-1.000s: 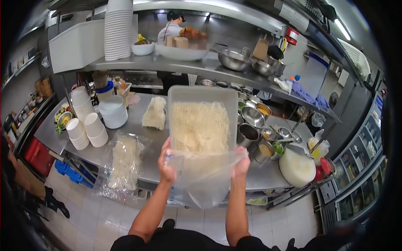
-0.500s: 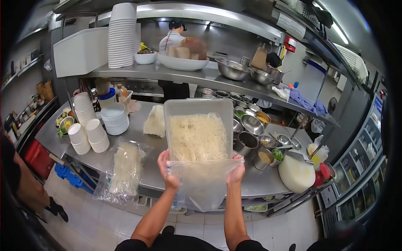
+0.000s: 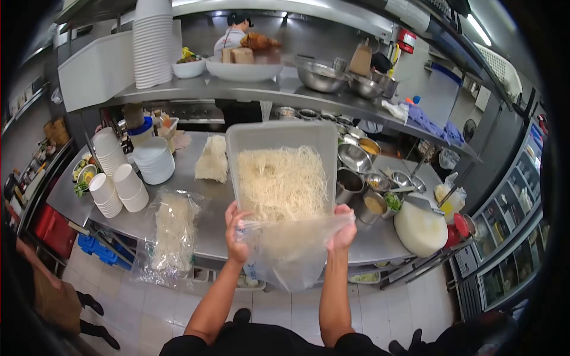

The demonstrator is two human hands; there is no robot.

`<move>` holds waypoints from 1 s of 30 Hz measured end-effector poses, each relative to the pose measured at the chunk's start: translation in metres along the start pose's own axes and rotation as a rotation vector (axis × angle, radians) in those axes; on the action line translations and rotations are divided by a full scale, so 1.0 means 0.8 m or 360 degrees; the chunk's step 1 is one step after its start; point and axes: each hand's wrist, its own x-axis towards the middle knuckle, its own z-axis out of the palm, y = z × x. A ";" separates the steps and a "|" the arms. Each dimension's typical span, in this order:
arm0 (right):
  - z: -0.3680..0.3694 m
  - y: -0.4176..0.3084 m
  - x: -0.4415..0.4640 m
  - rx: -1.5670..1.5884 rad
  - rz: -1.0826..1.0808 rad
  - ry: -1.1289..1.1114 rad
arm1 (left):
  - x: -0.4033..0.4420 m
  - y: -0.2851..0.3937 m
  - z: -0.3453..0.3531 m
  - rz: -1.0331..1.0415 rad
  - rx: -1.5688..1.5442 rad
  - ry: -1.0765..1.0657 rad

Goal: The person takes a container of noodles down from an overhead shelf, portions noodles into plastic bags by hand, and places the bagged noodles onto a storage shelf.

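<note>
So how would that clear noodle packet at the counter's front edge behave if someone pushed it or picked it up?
The packet is probably light for its size, since the noodles inside look dry. Those thin strands may snap if squeezed. Its near end overhangs the counter, so a push that way might tip it off.

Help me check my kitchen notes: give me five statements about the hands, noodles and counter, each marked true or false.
1. The left hand and right hand hold opposite sides of a clear bag. True.
2. The bag is at the far end of the tub. False: it is at the near end of the tub.
3. Pale noodles lie in the tub. True.
4. The clear packet lies on the upper shelf. False: the clear packet lies at the near edge of the steel counter.
5. A white platter stands on the upper shelf. True.
</note>
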 end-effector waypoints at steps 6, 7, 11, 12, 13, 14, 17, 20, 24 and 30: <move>-0.051 0.011 0.046 0.0192 0.0175 -0.0259 | -0.004 -0.005 0.000 0.0114 -0.0470 -0.0147; -0.045 0.008 0.039 0.0221 0.0205 -0.0134 | 0.005 0.002 0.006 -0.0002 -0.0501 -0.0095; 0.032 -0.027 -0.001 0.0097 0.0173 -0.0162 | 0.016 0.011 0.013 -0.0003 -0.0503 -0.0010; 0.029 -0.018 0.008 0.0104 0.0176 -0.0167 | 0.015 0.015 0.013 0.0104 -0.0371 -0.0030; 0.023 -0.007 0.017 0.0121 0.0168 -0.0017 | 0.015 0.005 0.014 0.0094 -0.0365 -0.0033; 0.010 -0.002 0.017 0.0125 0.0164 0.0150 | 0.008 -0.012 0.019 0.0063 -0.0500 0.0012; 0.048 -0.006 0.000 0.0096 0.0188 0.0163 | 0.015 -0.025 0.023 0.0077 -0.0623 0.0132; 0.026 -0.002 0.005 0.0104 0.0203 -0.0032 | 0.021 -0.032 0.030 0.0091 -0.0595 0.0279; 0.022 -0.002 0.009 -0.0183 0.0047 -0.0197 | 0.011 -0.023 0.037 -0.0050 -0.0488 0.0545; 0.068 -0.019 0.001 -0.0954 -0.0120 0.0092 | 0.020 -0.027 0.041 0.0096 -0.0596 0.0581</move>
